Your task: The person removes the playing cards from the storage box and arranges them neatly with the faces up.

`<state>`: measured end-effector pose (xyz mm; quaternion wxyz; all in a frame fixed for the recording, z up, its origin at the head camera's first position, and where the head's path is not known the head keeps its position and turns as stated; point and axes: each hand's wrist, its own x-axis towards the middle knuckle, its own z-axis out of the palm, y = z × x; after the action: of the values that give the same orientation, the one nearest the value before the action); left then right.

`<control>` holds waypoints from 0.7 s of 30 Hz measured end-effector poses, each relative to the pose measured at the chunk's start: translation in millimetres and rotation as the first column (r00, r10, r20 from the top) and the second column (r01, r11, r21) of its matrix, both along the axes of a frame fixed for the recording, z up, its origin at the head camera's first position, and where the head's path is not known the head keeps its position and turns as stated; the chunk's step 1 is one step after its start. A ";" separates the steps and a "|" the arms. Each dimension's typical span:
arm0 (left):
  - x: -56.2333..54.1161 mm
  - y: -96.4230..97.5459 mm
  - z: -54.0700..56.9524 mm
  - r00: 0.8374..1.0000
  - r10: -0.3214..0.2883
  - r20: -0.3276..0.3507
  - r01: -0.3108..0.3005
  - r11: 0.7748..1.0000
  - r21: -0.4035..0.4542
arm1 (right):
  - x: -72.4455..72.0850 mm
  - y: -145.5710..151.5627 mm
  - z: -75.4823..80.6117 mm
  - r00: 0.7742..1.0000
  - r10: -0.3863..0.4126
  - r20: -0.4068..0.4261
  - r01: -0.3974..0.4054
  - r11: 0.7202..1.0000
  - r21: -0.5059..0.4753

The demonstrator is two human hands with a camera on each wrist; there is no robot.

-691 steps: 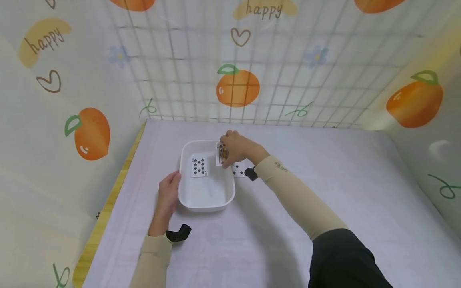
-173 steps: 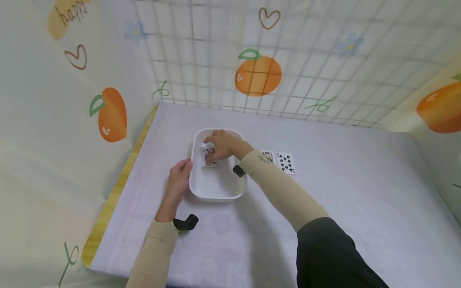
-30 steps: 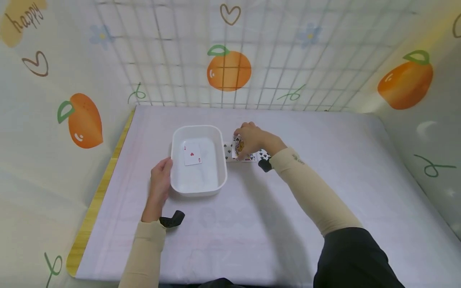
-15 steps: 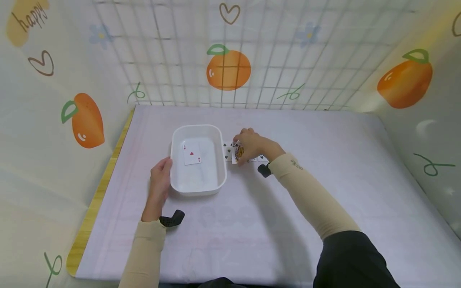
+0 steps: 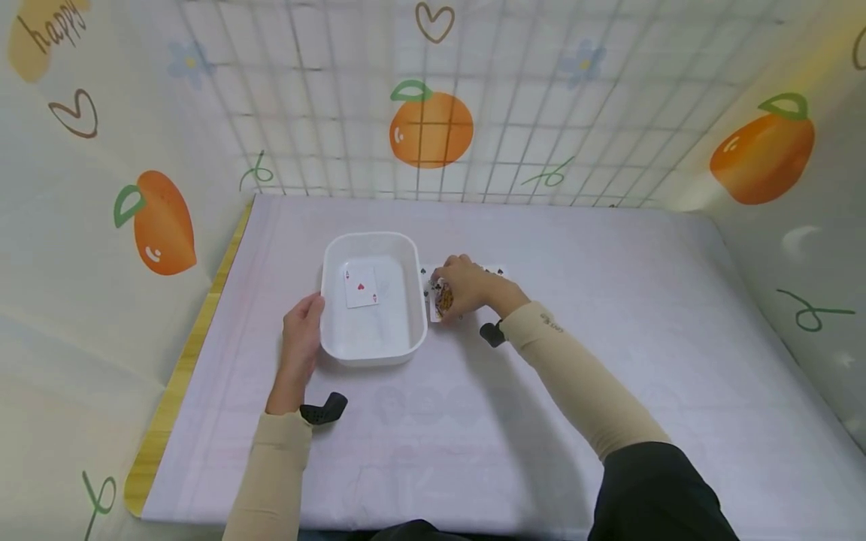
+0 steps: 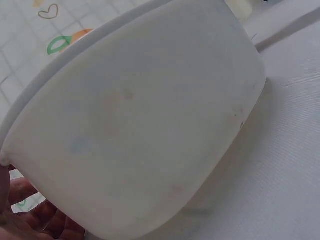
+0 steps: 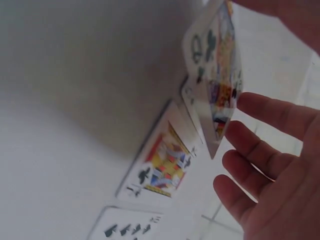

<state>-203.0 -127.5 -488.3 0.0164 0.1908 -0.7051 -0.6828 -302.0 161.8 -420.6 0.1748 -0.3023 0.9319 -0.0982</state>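
Observation:
My left hand [image 5: 302, 334] grips the left rim of a white plastic tray [image 5: 373, 359]. In the left wrist view the tray's outer wall [image 6: 150, 115] fills most of the picture, with fingers [image 6: 22, 190] at its lower left edge. An ace of hearts [image 5: 361, 287] lies face up inside. Right of the tray, my right hand [image 5: 467, 285] pinches a queen of clubs [image 7: 215, 70] by its edges between thumb and fingers, tilted above the table. Beneath and beside it lie face-up playing cards: a black face card of clubs [image 7: 162, 165] and a many-pipped black card [image 7: 127, 225].
A white cloth covers the table [image 5: 609, 338], with a yellow wood-look edge [image 5: 183, 376] at left. Behind stands a wire grid [image 5: 528, 150] under a printed curtain [image 5: 433, 131]. Another card shows partly between the tray and my right hand.
Over the last second the right hand has come slightly left and nearer me with the queen. Earlier it was inside the tray. The tray's visible card was once a ten of spades.

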 end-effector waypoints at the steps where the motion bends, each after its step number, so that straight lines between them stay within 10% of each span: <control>1: -0.2 0.1 -0.1 1.000 0.000 0.000 0.000 1.000 0.001 | 1.1 -0.4 -1.9 1.000 0.006 -0.002 -0.006 1.000 -0.004; 21: 0.9 0.6 1.8 1.000 -0.006 -0.001 0.006 1.000 0.006 | 21.0 -5.8 -18.4 0.999 0.042 0.008 -0.042 0.999 -0.015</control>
<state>-202.1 -126.9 -486.6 0.0140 0.1886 -0.7037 -0.6848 -281.1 156.0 -439.0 0.1783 -0.3228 0.9238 -0.1028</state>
